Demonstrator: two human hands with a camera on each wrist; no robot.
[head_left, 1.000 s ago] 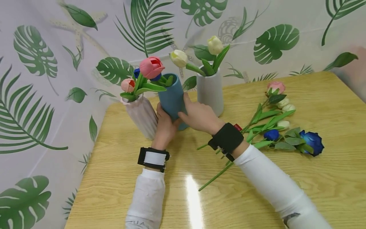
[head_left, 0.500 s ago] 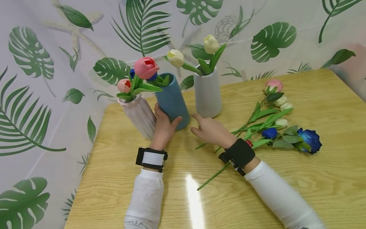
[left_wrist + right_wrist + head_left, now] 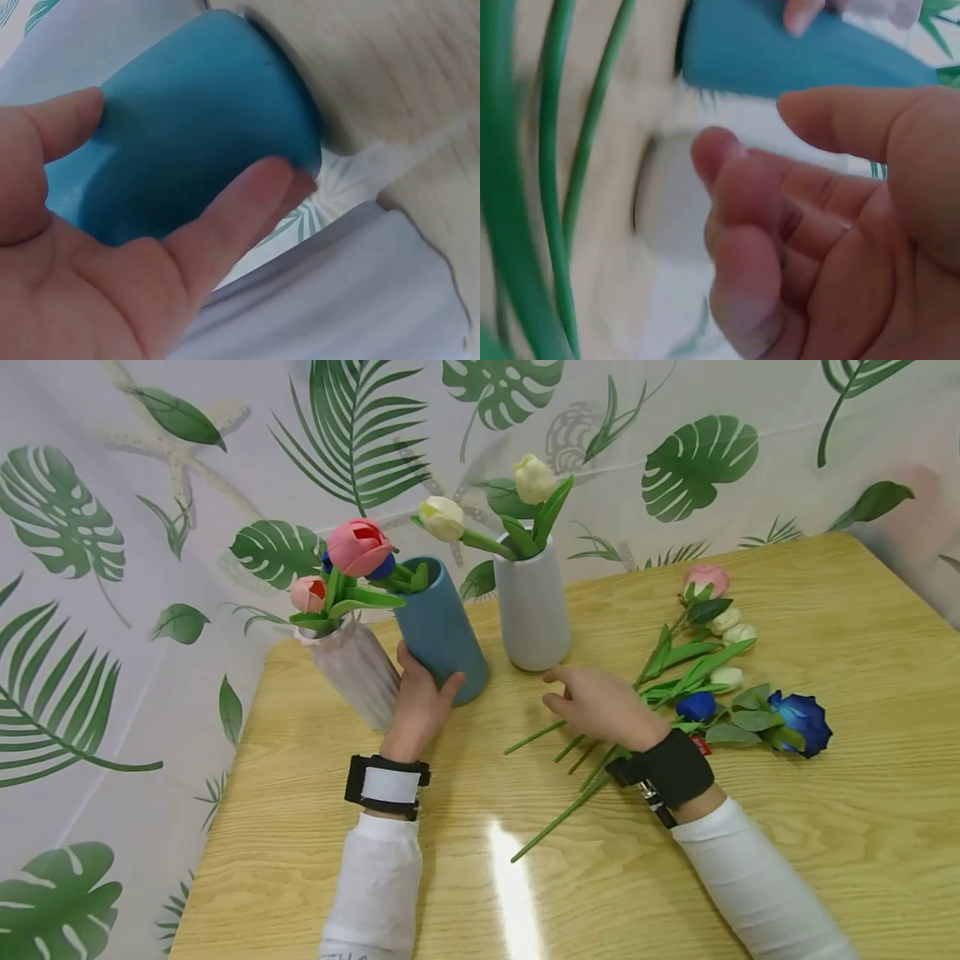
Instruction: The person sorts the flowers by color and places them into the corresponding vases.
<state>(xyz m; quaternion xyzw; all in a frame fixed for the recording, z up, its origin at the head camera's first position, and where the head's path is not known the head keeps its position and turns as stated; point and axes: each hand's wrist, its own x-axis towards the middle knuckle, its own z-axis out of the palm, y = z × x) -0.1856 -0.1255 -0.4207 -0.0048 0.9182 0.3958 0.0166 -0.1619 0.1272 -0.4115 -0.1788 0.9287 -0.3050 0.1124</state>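
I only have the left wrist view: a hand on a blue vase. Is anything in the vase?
Observer: Yes, the blue vase holds a pink tulip with a blue bloom behind it; the left hand grips its lower part.
Operator: Right hand?
Observer: The right hand holds nothing, fingers loosely curled, above the green stems on the table.
Operator: Other vases?
Observer: Two: a pink ribbed vase on its left, a white vase on its right.

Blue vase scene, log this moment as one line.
left hand: grips blue cylindrical vase | right hand: holds nothing, above loose green flower stems | wooden table: white vase, pink ribbed vase
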